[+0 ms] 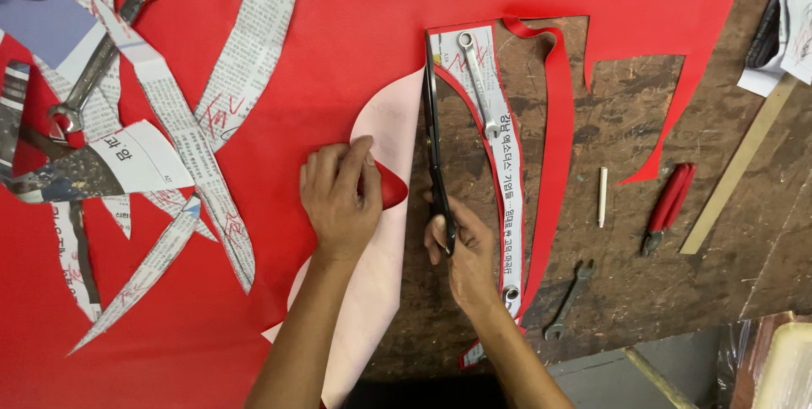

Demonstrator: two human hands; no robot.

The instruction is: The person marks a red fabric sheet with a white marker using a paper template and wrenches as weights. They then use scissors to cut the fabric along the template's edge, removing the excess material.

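A big red sheet (355, 28) with a pale pink underside covers the left of a worn wooden table (643, 290). My left hand (338, 193) presses on the folded-back pink edge (385, 290) of the sheet. My right hand (461, 244) grips the handles of long black scissors (433, 138), whose blades point away from me along the sheet's cut edge. Right beside the blades lies a narrow newspaper pattern strip (499, 147) on red material, with a silver wrench (479, 79) resting on it.
Curved newspaper pattern pieces (194, 155) lie on the red sheet at left with a silver spanner (97, 62). On the bare wood are a small dark wrench (568, 299), a white chalk stick (602, 196), red-handled pliers (668, 206) and a wooden ruler (737, 168).
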